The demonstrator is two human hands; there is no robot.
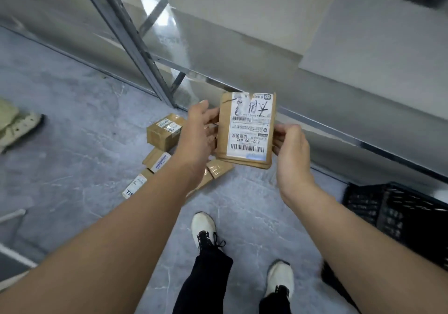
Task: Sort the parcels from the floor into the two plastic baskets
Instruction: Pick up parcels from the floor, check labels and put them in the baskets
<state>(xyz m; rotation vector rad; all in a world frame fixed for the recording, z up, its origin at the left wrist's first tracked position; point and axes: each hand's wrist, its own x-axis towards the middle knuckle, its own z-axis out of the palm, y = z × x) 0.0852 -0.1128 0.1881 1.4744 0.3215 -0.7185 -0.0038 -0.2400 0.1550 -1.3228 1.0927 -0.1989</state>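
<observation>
Parcel (246,129) sits upright between your two hands, held in the air above the floor (72,129), its white label facing you with the print upside down. Your left hand (197,137) clamps its left edge: the thumb is raised near the top corner, the fingers curl behind the cardboard and are hidden. Your right hand (292,149) grips the right edge low down, fingers wrapped behind, only the knuckles and back of the hand showing. Both forearms reach forward and slightly inward from the bottom corners, wrists bent toward each other. Below the left hand, a heap of other parcels lies on the floor: a box (163,130) with a label on top, then flatter ones (156,161) toward you, partly covered by your left arm, so their number cannot be told. A black basket (397,207) stands at the right edge, cut off by the frame and by your right arm. Your two white shoes (203,229) stand on the floor near the bottom. A grey metal rack (135,47) rises beyond the heap.
</observation>
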